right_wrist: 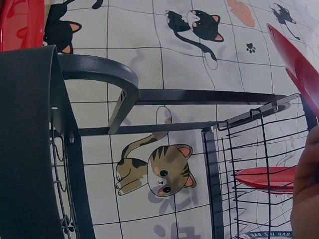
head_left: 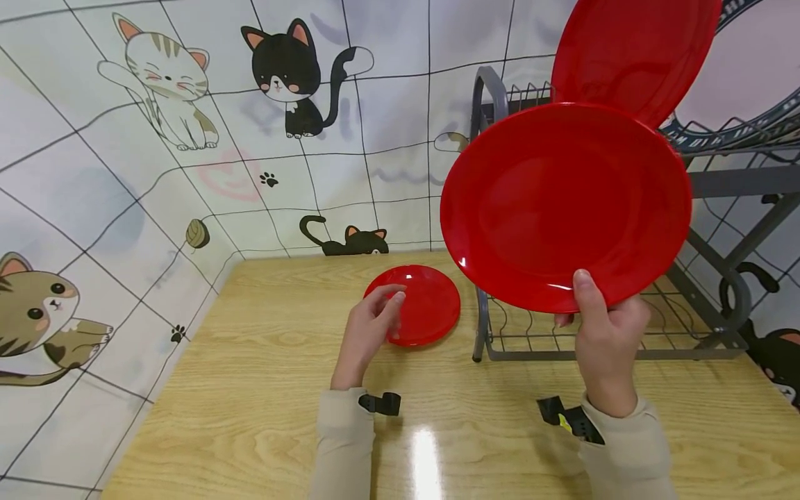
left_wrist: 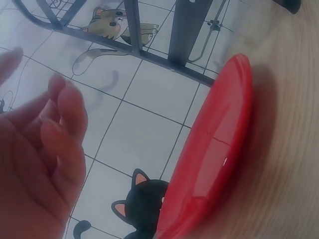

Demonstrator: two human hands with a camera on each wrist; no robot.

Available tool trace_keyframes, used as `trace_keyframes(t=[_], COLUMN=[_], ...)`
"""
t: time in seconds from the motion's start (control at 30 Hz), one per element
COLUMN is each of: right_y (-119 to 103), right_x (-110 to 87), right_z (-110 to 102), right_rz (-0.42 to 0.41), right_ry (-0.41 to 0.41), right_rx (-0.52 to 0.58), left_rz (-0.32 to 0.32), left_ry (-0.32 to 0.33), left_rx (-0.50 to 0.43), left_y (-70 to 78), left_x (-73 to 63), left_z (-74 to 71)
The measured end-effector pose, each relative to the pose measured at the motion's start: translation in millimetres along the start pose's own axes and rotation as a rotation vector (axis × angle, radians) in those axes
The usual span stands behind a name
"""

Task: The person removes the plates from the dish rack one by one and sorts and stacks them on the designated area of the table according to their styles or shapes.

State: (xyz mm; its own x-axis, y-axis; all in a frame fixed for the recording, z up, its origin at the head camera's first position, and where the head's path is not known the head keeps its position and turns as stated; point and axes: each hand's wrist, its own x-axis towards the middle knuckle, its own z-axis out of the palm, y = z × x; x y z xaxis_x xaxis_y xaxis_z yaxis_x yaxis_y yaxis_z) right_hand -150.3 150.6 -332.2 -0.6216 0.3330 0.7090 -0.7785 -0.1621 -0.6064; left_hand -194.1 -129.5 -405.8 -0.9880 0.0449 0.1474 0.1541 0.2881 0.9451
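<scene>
Woodgrain tabletop (head_left: 250, 389) below, right fingers (head_left: 587, 295) pinch a glossy, rimmed red plate (head_left: 565, 201); left fingers (head_left: 389, 309) curve loosely.

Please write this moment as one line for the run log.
right hand: grips large plate in front of rack; left hand: empty, near small plate on table; third plate: on rack

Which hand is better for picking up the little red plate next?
Probably the left hand: it's empty and close to the little red plate, while the right hand is busy holding a big red plate.
</scene>
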Motion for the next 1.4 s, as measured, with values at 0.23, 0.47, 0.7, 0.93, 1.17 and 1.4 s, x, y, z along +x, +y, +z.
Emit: trace_keyframes(t=[0.23, 0.47, 0.7, 0.93, 1.17, 1.4], right_y=[1, 2, 3, 1, -1, 6], right_x=[1.0, 0.0, 0.4, -2.5, -3.8, -4.4], right_z=[-4, -8, -6, -10, -10, -9], right_rz=[-0.008, 0.005, 0.045, 0.092, 0.133, 0.108], right_ry=[-0.039, -0.075, -0.138, -0.19, -0.299, -0.376], right_rx=[-0.064, -0.081, -0.133, -0.304, -0.48, -0.498], left_rz=[0.124, 0.215, 0.28, 0.329, 0.341, 0.356], left_ry=[-0.048, -0.049, -0.032, -0.044, -0.021, -0.005], left_rx=[0.016, 0.049, 0.041, -0.002, -0.024, -0.06], left_y=[36.1, 54.4, 70.7, 68.8, 49.5, 47.2], left_x=[-15.0, -22.3, -27.8, -27.5, -19.0, -19.1], left_z=[-0.8, -1.4, -5.5, -3.5, -1.6, -2.6])
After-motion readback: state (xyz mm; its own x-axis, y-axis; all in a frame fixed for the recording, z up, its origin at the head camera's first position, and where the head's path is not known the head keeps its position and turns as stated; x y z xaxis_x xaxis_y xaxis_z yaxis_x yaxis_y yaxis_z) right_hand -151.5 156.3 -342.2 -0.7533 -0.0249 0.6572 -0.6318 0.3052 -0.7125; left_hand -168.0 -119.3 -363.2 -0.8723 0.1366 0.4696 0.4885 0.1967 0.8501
